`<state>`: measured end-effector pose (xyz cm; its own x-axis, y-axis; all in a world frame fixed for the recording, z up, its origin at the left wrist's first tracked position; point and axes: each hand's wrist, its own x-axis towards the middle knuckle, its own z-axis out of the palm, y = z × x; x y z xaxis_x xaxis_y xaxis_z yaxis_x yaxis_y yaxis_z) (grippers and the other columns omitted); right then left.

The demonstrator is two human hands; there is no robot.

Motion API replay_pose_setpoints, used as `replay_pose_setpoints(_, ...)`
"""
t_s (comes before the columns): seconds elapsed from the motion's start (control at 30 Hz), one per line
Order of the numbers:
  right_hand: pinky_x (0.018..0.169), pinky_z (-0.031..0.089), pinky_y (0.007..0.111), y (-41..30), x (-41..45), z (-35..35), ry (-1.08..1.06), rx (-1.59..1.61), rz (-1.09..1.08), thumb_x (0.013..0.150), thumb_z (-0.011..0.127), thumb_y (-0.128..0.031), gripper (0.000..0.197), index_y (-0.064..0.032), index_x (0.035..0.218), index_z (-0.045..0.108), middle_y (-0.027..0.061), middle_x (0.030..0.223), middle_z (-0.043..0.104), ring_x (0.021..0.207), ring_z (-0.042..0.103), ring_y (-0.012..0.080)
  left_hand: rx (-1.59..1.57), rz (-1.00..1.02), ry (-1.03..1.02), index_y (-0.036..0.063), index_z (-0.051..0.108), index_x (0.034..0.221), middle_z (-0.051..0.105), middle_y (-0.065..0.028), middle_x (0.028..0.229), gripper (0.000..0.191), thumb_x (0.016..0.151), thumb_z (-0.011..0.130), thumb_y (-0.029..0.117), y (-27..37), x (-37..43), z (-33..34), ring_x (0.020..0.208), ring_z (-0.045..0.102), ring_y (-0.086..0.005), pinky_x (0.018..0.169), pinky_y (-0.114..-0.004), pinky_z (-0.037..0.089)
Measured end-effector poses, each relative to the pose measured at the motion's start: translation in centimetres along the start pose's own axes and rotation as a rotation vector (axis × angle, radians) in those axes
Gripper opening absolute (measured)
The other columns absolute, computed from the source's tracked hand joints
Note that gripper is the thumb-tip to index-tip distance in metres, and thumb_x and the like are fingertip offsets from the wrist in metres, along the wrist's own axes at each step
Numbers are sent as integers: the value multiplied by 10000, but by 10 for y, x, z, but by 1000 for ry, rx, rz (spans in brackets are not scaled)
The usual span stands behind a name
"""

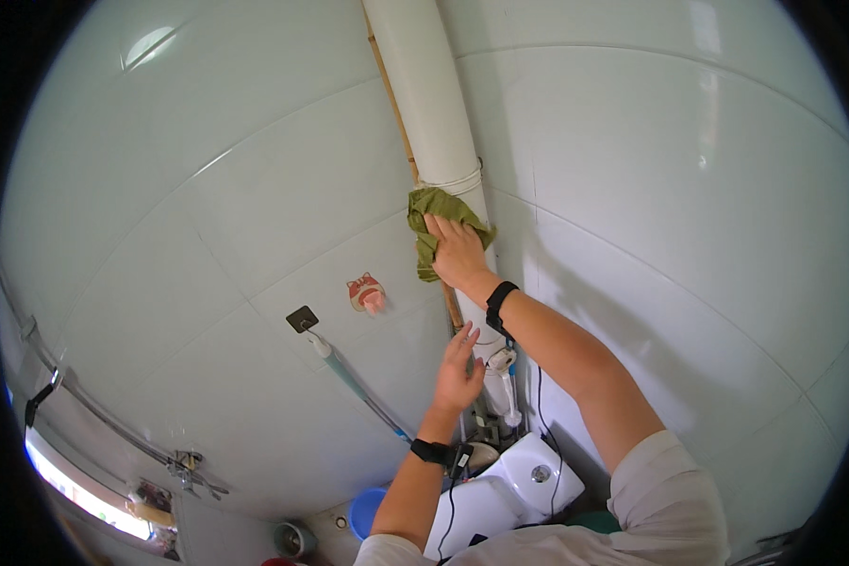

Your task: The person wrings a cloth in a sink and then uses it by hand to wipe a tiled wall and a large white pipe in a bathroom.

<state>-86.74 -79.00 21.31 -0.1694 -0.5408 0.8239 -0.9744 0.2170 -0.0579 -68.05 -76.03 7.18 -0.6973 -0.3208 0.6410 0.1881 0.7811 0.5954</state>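
Observation:
My right hand [460, 251] presses a crumpled olive-green cloth [431, 206] against a thick white pipe [424, 92] in the wall corner. Part of the cloth's edge hangs loose beside the fingers. Lower down, my left hand [458, 375] is raised with its fingers apart and nothing in it. Its fingertips are by the pipe and a thin bamboo pole [390, 92] that runs along the pipe's left side; whether they touch is unclear. Cord-like ties [460, 184] circle the pipe just above the cloth. Both my wrists wear black bands.
Below me stands a white toilet [541, 470] with a blue bucket [368, 511] to its left. A long-handled tool [347, 371] hangs from a wall hook [302, 320] near a cartoon hook [366, 291]. A white brush [511, 403] hangs low by the pipe. At left is a shower mixer tap [189, 468].

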Motion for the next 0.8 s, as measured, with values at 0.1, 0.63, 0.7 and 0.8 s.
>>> replay_pose_setpoints(0.1,1047,434,440,10,0,-5,73,19,-43,960,576,-312,543,-18,1415,544,119,1361,566,1223,544,293,-38,6,12,23,557,1423,466,-216,1548,558,867,604,-6,-14,-11,-11,1409,458,-415,1170,-446,374)
replay_pose_setpoints(0.63,1069,437,459,12,8,24,205,632,673,1051,472,-546,688,55,1378,543,274,1346,611,1237,567,440,-72,-53,14,27,560,1419,479,-235,1531,545,876,606,13,-39,-23,-33,1402,467,-418,1171,-438,372)
replay_pose_setpoints(0.7,1093,395,472,2,1,33,326,408,476,1054,464,-551,703,81,1353,540,293,1358,590,1274,534,456,-85,-58,17,20,548,1427,478,-238,1531,552,878,608,12,-42,-20,-28,1407,463,-414,1174,-437,367)
replay_pose_setpoints(0.8,1104,387,476,-2,-3,33,260,405,436,1055,477,-531,699,87,1379,516,293,1374,578,1288,521,453,-71,-35,14,19,522,1451,474,-234,1537,579,879,608,12,-48,-11,-23,1414,455,-410,1181,-435,357)
